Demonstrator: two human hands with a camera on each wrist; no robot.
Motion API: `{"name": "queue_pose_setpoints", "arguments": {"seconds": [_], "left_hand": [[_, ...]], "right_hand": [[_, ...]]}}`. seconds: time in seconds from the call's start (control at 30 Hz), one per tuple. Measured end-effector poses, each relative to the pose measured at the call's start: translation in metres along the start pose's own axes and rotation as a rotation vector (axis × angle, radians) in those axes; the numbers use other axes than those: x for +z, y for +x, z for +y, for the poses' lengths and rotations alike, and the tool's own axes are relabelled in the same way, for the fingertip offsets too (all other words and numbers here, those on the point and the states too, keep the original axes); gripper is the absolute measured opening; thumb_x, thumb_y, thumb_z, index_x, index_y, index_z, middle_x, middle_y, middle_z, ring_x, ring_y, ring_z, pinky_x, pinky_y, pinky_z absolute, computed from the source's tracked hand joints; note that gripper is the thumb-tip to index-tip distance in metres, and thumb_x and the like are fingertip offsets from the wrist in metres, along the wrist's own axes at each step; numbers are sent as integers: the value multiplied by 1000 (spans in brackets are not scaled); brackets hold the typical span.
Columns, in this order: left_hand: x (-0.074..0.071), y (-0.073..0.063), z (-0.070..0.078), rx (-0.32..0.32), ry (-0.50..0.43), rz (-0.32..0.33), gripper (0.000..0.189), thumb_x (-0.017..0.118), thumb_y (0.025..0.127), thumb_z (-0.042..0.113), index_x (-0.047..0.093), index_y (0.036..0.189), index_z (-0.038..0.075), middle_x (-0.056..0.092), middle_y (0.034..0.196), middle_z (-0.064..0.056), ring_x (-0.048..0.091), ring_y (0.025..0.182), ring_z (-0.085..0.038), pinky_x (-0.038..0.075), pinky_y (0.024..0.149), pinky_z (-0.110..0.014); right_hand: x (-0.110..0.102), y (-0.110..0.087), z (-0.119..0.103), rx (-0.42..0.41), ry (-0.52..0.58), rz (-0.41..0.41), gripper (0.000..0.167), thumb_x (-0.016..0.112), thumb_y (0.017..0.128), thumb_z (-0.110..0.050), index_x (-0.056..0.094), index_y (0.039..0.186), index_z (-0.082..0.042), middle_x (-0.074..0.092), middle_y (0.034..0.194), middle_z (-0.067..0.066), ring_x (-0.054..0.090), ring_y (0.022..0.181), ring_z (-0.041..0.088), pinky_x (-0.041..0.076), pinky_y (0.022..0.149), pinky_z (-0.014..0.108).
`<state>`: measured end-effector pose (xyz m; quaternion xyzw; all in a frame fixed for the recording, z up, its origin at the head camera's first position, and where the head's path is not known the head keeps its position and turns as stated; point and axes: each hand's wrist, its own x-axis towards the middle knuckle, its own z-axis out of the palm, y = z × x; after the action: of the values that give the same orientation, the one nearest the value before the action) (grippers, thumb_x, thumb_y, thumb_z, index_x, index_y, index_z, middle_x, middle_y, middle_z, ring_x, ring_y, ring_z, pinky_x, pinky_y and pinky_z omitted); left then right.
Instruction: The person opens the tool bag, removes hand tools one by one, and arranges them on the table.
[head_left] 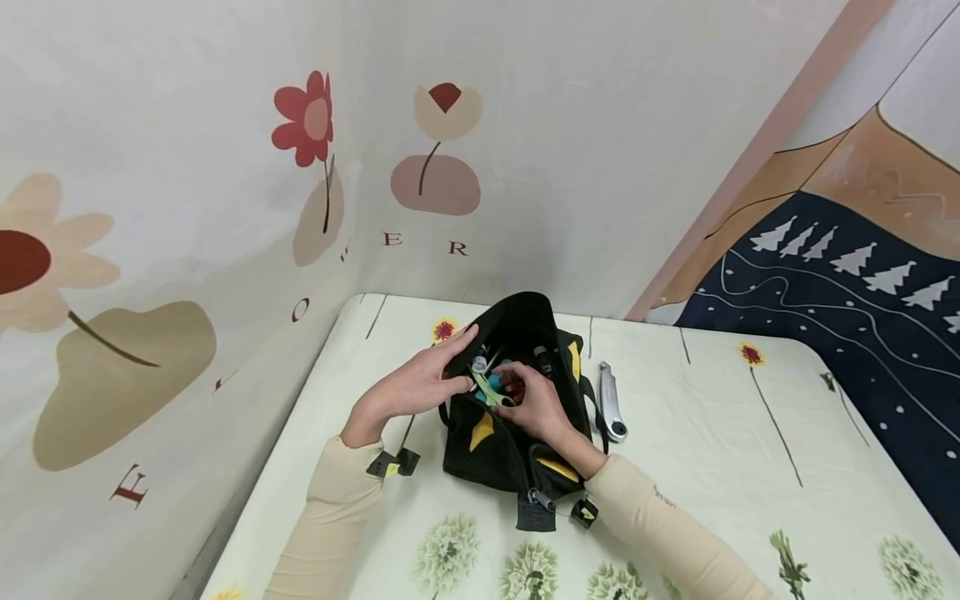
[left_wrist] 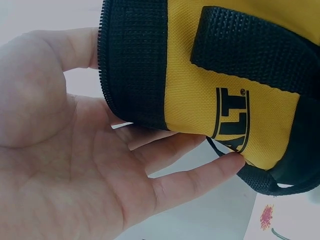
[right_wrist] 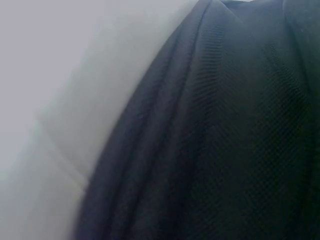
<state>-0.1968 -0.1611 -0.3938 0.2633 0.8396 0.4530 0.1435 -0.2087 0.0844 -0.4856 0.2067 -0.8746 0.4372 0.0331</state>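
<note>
A black and yellow tool bag (head_left: pixel 480 454) stands on the table with its zipped top spread wide. My left hand (head_left: pixel 420 379) grips the bag's left side wall, thumb over the zipper edge and fingers along the yellow outside (left_wrist: pixel 190 105). My right hand (head_left: pixel 536 404) reaches into the mouth, thumb and fingertips pinching a light green looped handle (head_left: pixel 491 390), probably of scissors. Beside it lie teal pieces and a small clear-topped item (head_left: pixel 479 363). A dark cylinder (head_left: pixel 542 360) leans at the back. Black fabric (right_wrist: pixel 240 125) fills much of the right wrist view, hiding the hand.
A silver-grey folding tool (head_left: pixel 610 404) lies on the table to the right of the bag. Flower-printed cloth covers the table (head_left: pixel 690 467). Printed curtains (head_left: pixel 570 167) rise behind and to the left. The bag's strap (head_left: pixel 536 510) hangs at its near end.
</note>
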Motion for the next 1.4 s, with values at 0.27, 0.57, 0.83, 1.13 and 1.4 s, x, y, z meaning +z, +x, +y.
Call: {"name": "queue_pose_setpoints", "arguments": {"seconds": [0.27, 0.57, 0.83, 1.13, 1.4], "left_hand": [[1, 0, -1, 3, -2, 3, 81, 57, 109, 9, 15, 178, 5, 9, 185, -18, 12, 170, -37, 25, 132, -62], [2, 1, 0, 4, 10, -4, 81, 57, 110, 13, 15, 178, 5, 9, 185, -17, 13, 170, -36, 27, 132, -60], [3, 1, 1, 9, 15, -4, 81, 57, 109, 12, 15, 177, 2, 9, 185, -18, 13, 170, -36, 28, 131, -60], [2, 1, 1, 15, 6, -5, 80, 57, 109, 11, 15, 177, 1, 9, 185, -19, 13, 170, -37, 27, 132, -60], [3, 2, 1, 17, 3, -5, 81, 56, 108, 12, 15, 177, 1, 10, 185, -19, 13, 170, -37, 27, 132, -61]], "right_hand": [[8, -1, 5, -2, -18, 19, 50, 91, 82, 10, 74, 128, -1, 74, 113, 18, 74, 100, 36, 63, 87, 53], [15, -6, 8, 24, -38, 37, 52, 87, 80, 17, 75, 128, -1, 75, 112, 16, 74, 104, 34, 63, 90, 52], [16, -5, 10, 30, -25, 38, 52, 86, 80, 18, 76, 127, -1, 77, 111, 16, 75, 104, 34, 63, 91, 52], [18, -4, 17, -56, -70, 51, 47, 88, 80, 12, 75, 124, 2, 78, 102, 14, 74, 93, 30, 62, 82, 44], [17, -4, 16, -56, -81, 49, 48, 88, 77, 13, 76, 123, 1, 78, 95, 11, 71, 83, 25, 56, 77, 35]]}}
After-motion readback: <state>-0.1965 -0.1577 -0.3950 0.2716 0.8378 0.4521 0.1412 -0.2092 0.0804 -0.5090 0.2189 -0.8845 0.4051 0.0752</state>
